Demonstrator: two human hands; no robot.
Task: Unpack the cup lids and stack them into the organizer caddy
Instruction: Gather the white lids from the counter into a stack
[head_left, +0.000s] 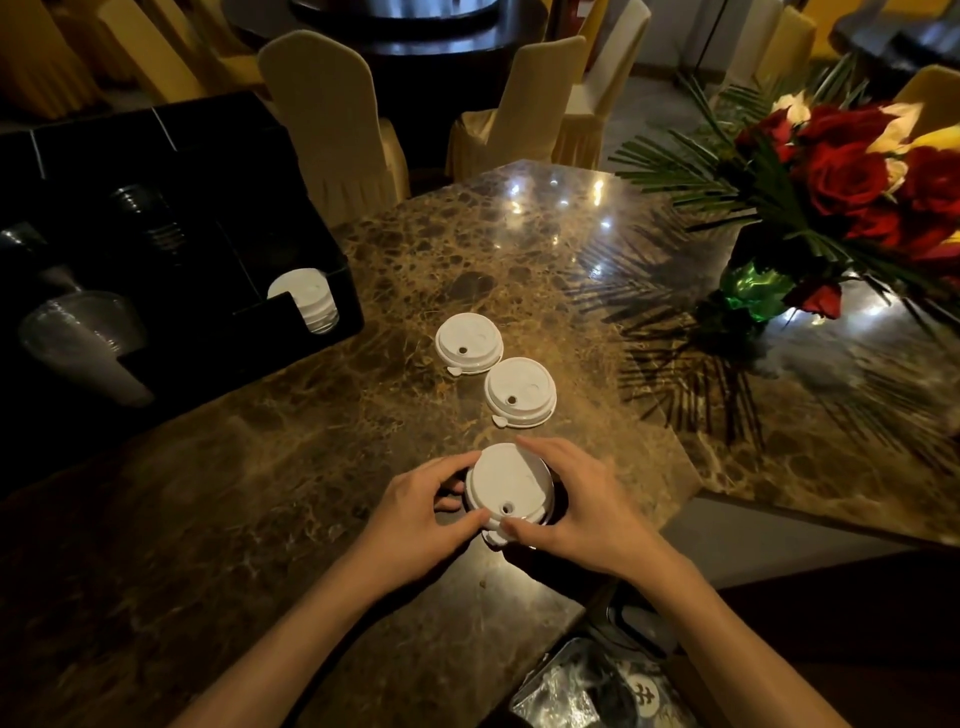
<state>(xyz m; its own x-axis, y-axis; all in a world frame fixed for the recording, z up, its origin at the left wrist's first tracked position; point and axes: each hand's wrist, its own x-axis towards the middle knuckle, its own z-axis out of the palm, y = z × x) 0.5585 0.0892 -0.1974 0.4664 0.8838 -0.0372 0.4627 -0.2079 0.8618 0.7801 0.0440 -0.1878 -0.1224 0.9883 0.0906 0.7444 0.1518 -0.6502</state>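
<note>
I see both hands closed around one round white plastic cup lid (508, 486) near the front edge of the brown marbled stone table (322, 467): my left hand (422, 512) grips its left rim, my right hand (576, 506) wraps the right rim, thumbs meeting by the sip hole. Two more white lids (468, 345) (520, 391) lie flat on the table just beyond, between the hands and the black organizer caddy (311, 218) at far left. A stack of white lids (306, 299) already stands in the caddy's front right compartment; clear plastic cups (83, 332) fill its left. A vase of red roses (841, 176) stands well right. A clear plastic bag (587, 691) lies below the table edge.
</note>
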